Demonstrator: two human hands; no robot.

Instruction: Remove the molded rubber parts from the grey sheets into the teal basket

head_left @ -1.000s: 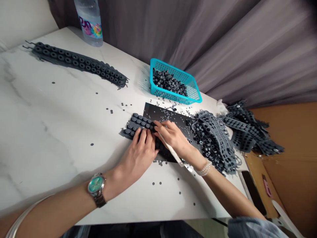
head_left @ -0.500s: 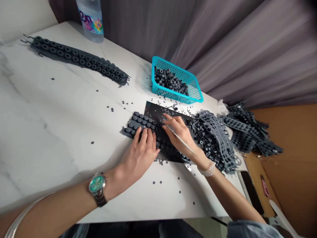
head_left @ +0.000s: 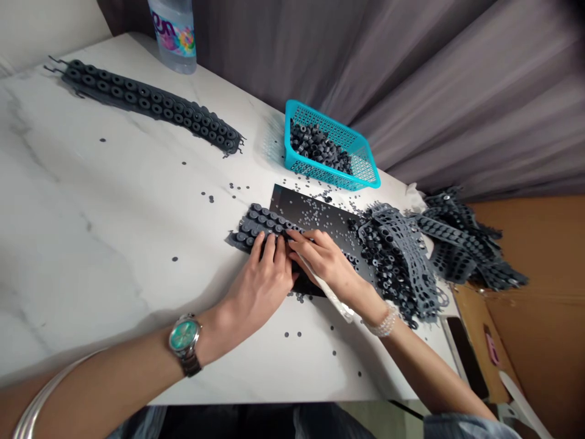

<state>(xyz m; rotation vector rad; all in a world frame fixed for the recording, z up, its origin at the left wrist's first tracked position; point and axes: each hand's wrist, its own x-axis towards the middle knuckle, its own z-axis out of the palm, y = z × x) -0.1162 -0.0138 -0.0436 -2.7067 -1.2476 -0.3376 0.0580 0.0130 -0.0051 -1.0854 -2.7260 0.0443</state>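
Strip (head_left: 262, 221) of dark rubber parts on white table (head_left: 137, 244), partly over black board (head_left: 290, 198). Left hand (head_left: 258, 280) lies across strip, fingers extended and laid on it. Right hand (head_left: 322, 259) close beside, fingers clamped on white tool (head_left: 328, 289), tip hidden. Rubber pile (head_left: 397, 268) beside board; blue basket (head_left: 320, 175) behind, holding small dark rings (head_left: 320, 146). Second strip (head_left: 150, 105), then bottle (head_left: 176, 39), farther left.
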